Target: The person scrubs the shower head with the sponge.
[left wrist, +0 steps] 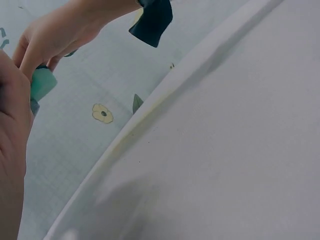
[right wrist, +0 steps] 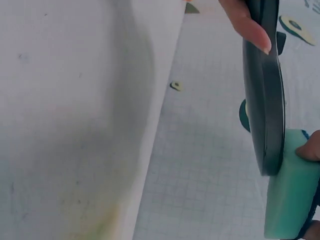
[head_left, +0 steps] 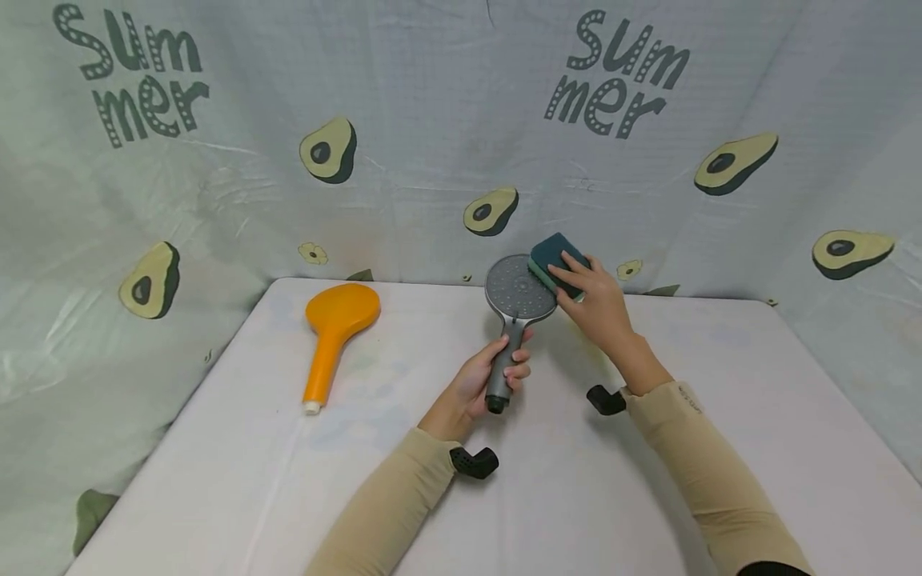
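Observation:
A grey shower head (head_left: 520, 288) is held up over the table, its round nozzle face toward me. My left hand (head_left: 484, 380) grips it round the handle. With thumb and fingers my right hand (head_left: 596, 308) holds a green sponge (head_left: 559, 262) that has a darker scouring side. The sponge's light green side touches the right edge of the shower head's face. In the right wrist view, the same sponge (right wrist: 290, 192) presses against the rim of the shower head (right wrist: 265, 100). The left wrist view catches only part of the sponge (left wrist: 43, 83) between the hands.
An orange shower head (head_left: 340, 316) lies on the white table (head_left: 403, 496), left of my hands. Behind the table hangs a pale curtain (head_left: 425, 96) printed with avocados and lettering. A black wrist mount (head_left: 475, 462) sticks out at the left cuff, another (head_left: 606, 400) at the right.

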A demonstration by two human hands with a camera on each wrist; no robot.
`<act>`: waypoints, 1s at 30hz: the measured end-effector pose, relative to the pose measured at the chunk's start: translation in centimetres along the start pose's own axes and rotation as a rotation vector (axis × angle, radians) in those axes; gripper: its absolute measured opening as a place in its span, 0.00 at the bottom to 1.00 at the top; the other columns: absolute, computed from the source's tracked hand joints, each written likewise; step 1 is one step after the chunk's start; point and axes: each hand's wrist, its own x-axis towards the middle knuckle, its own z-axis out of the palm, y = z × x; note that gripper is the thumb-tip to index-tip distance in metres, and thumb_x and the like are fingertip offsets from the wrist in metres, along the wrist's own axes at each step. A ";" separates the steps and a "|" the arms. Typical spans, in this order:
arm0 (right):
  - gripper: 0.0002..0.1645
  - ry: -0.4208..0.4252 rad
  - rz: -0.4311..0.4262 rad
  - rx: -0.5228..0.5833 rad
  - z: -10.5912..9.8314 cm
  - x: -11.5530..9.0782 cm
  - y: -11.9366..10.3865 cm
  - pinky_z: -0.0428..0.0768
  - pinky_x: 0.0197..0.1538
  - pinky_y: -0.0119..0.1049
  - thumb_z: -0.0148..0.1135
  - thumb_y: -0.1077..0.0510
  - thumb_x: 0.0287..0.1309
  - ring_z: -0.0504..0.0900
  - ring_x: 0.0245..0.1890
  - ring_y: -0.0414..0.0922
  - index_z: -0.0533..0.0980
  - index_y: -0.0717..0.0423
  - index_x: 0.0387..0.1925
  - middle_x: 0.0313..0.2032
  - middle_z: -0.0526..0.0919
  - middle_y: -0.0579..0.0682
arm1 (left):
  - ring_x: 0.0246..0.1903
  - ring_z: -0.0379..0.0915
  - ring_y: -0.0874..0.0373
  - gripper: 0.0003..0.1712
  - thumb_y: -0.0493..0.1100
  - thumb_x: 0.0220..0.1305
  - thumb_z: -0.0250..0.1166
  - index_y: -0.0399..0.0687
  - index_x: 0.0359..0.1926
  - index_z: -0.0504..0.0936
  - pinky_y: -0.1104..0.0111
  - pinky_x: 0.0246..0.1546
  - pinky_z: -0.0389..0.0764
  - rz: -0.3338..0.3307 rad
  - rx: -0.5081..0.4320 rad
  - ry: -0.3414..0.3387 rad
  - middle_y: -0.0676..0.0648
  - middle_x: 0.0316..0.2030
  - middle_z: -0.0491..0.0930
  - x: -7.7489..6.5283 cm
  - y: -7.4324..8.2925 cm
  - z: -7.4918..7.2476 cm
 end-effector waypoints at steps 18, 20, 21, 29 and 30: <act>0.25 -0.239 -0.151 0.021 1.0 1.2 -3.3 0.72 0.63 0.63 0.71 0.68 0.60 0.62 0.71 0.68 0.82 0.56 0.60 0.68 0.73 0.60 | 0.22 0.61 0.67 0.24 0.49 0.85 0.35 0.41 0.71 0.54 0.80 0.22 0.74 -0.021 0.089 -0.022 0.51 0.33 0.65 0.0 -0.1 -0.3; 0.25 -0.236 -0.145 0.031 0.6 1.5 -2.9 0.74 0.62 0.63 0.70 0.69 0.61 0.62 0.71 0.68 0.81 0.57 0.60 0.68 0.72 0.61 | 0.22 0.62 0.67 0.24 0.49 0.85 0.35 0.41 0.72 0.53 0.79 0.22 0.74 -0.031 0.088 -0.015 0.51 0.33 0.65 0.1 -0.1 -0.2; 0.25 -0.229 -0.145 0.030 0.5 1.7 -2.7 0.74 0.61 0.63 0.70 0.69 0.61 0.62 0.71 0.69 0.81 0.58 0.60 0.68 0.72 0.61 | 0.22 0.62 0.67 0.24 0.48 0.85 0.35 0.42 0.72 0.53 0.79 0.21 0.74 -0.036 0.086 -0.013 0.51 0.33 0.65 0.2 -0.1 -0.2; 0.25 -0.115 -0.063 -0.040 0.2 2.7 -1.6 0.71 0.63 0.64 0.69 0.68 0.61 0.64 0.70 0.68 0.81 0.58 0.61 0.68 0.71 0.62 | 0.22 0.63 0.67 0.22 0.49 0.85 0.34 0.45 0.71 0.55 0.80 0.22 0.74 -0.087 0.136 -0.008 0.52 0.33 0.64 0.3 -0.2 0.1; 0.25 -0.116 -0.066 -0.040 0.2 2.7 -1.8 0.70 0.63 0.65 0.69 0.68 0.61 0.65 0.69 0.68 0.81 0.58 0.61 0.68 0.71 0.62 | 0.22 0.63 0.67 0.22 0.49 0.85 0.34 0.45 0.71 0.55 0.79 0.22 0.74 -0.091 0.146 -0.008 0.52 0.33 0.64 0.2 -0.3 0.1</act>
